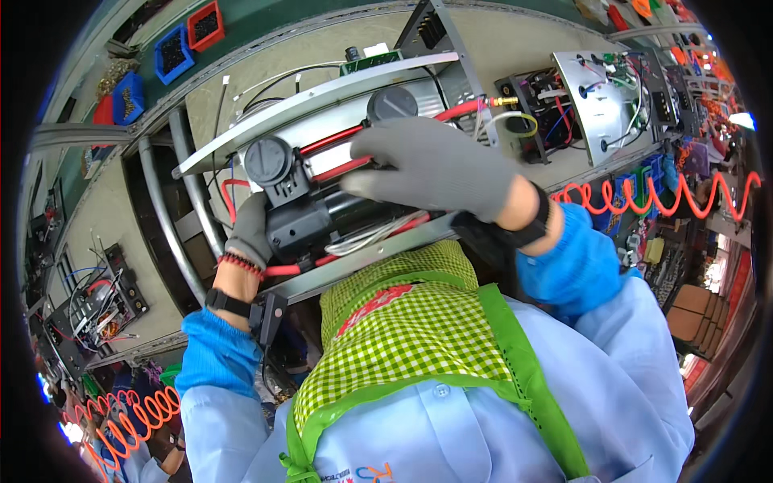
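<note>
A black twin-headed air compressor (310, 222) lies inside a long open metal chassis (475, 80). Two round black caps, one at the left (268, 161) and one at the right (392, 104), stand on it, with red tubes (332, 141) running between. At its left end my left hand (251, 231), gloved in grey, is closed on the compressor body; its fingertips are partly hidden. My right hand (439, 167), also gloved, hovers over the compressor's right part, thumb and fingers apart near the red tubes. A red hose with a brass fitting (505, 101) sticks out beyond it.
Two metal rollers (165, 217) cross the line to the left. Other wired units sit at the left (101, 302) and right (616, 105). Blue (173, 54) and red (205, 26) bins of small parts stand at the far left. An orange coiled air hose (668, 193) hangs at right.
</note>
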`<action>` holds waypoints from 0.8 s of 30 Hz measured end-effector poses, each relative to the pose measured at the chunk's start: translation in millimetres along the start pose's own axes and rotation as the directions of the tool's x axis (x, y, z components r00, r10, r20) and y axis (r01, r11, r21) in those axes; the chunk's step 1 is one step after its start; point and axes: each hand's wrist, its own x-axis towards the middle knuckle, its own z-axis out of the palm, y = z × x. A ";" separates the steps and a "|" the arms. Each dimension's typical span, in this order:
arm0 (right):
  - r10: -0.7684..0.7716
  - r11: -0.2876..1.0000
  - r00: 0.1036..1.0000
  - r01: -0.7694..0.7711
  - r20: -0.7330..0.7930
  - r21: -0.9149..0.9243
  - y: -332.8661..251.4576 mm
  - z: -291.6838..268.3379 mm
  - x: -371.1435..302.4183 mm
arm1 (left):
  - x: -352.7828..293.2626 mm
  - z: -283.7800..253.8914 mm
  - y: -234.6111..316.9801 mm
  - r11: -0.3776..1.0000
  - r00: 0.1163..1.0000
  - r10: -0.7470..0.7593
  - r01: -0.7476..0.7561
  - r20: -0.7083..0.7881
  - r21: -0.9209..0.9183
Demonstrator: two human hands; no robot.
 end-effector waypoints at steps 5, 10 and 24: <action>0.090 0.965 0.996 -0.088 -0.002 -0.249 7.1 55.1 63.0 | 29.5 -2.1 0.3 0.998 0.989 0.040 -0.045 0.146 0.033; 0.364 0.893 0.903 -0.267 0.230 -0.362 24.6 68.9 93.9 | 7.6 6.1 4.9 0.990 0.995 0.069 -0.077 0.071 0.119; 0.180 0.967 0.961 -0.134 0.209 -0.215 31.9 85.4 96.7 | -86.9 -22.7 -11.2 0.760 0.823 0.521 -0.568 0.228 0.316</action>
